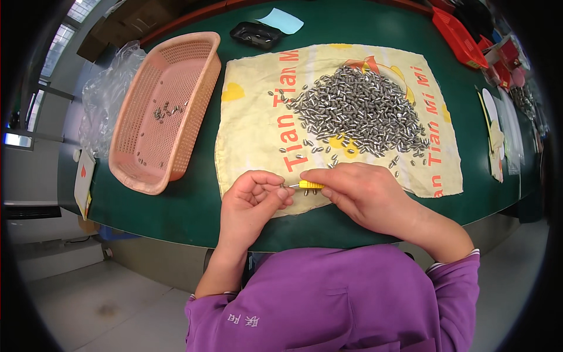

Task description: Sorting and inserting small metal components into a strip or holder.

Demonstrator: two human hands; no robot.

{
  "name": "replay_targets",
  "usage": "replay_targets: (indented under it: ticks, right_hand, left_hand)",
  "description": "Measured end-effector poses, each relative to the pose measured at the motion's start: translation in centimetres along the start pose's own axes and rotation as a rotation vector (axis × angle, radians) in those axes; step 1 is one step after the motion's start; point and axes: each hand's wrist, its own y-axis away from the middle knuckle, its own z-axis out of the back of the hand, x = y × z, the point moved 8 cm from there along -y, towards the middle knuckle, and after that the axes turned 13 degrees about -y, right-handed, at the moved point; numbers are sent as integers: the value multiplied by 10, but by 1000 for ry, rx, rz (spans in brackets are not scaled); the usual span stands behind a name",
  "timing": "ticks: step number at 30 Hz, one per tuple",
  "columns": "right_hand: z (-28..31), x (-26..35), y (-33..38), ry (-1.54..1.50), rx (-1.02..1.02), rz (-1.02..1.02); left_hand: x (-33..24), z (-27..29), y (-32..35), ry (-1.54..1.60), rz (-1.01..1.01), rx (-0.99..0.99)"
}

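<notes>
My right hand (pixel 356 186) is closed around the yellow handle of a small screwdriver-like tool (pixel 311 184), whose thin metal shaft points left. The shaft's tip meets the fingertips of my left hand (pixel 255 193), which pinch a small metal piece (pixel 284 186); fingers hide most of it. Both hands are over the near edge of a pale yellow cloth (pixel 252 135) with orange lettering. Beyond them lies a big heap of small, shiny, barrel-shaped metal pieces (pixel 358 108). Several loose ones are scattered along the heap's near side, and a few lie just under the yellow handle.
Left of the cloth sits a pink mesh basket (pixel 196 117) with some metal pieces inside. A black tray (pixel 256 35) and a light blue paper (pixel 282 21) lie at the back. Far right are a red basket (pixel 457 38) and clutter. Everything stands on a green table (pixel 193 217).
</notes>
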Motion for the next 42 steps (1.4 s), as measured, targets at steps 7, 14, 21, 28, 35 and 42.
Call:
replay_targets:
  ticks: [7,14,21,28,35,42]
  right_hand:
    - [0,-1,0,7,24,4]
    - [9,-7,-1,160,-154,30]
    - [1,3,5,65,-24,14]
    - [-3,3,5,49,-31,38]
    - [11,-9,1,102,-126,-50]
    - [-1,2,6,33,-75,45]
  left_hand:
    - [-1,-1,1,24,-3,9]
    - [-2,-1,-1,65,13,0]
    - [-4,0,-1,-3,70,-78]
    - [-3,0,-1,6,97,-89]
    - [-5,-2,-1,50,75,-22]
    - [-4,-1,-2,1,124,-78]
